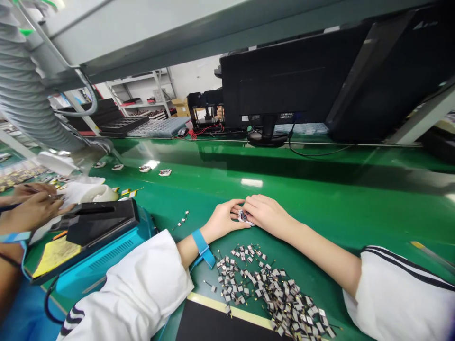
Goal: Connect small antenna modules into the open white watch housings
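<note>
Both hands meet over the green mat around a small white device housing (244,217) with dark electronics inside. My left hand (225,217) grips its left side between thumb and fingers, and a blue wrist strap circles that wrist. From the right, my right hand (265,212) bends its fingers over the housing and covers part of it. Whether those fingers hold a separate small part is hidden. Nearer me lies a loose pile of small silvery square parts with short dark leads (270,289). A few similar parts (183,219) lie left of my left hand.
A co-worker's hands (35,206) work at the far left, behind a teal soldering station (106,255) with a yellow sponge (57,253). Several white housings (165,173) sit along the bench's back. A monitor (280,90) stands behind, and a tweezer-like tool (432,255) lies right.
</note>
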